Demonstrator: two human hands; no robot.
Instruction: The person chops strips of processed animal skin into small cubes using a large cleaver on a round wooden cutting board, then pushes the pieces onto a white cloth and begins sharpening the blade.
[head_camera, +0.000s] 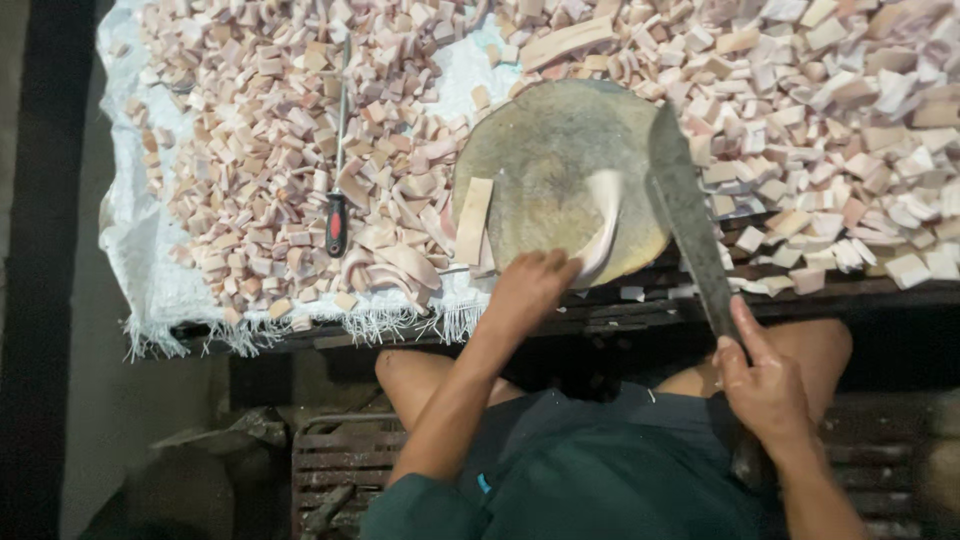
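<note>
A heap of pale cut pieces covers the desk around a round chopping block. The right hand clasps a cleaver, blade running away from the person. The left hand, nearer, pinches a curled strip at the block's near edge, left of the blade.

Small pale pink cubes are lying heaped across the white woven sheet (fringed along its near edge). A sharpening steel, red-and-black handled, is resting among them near the sheet's left side.
</note>
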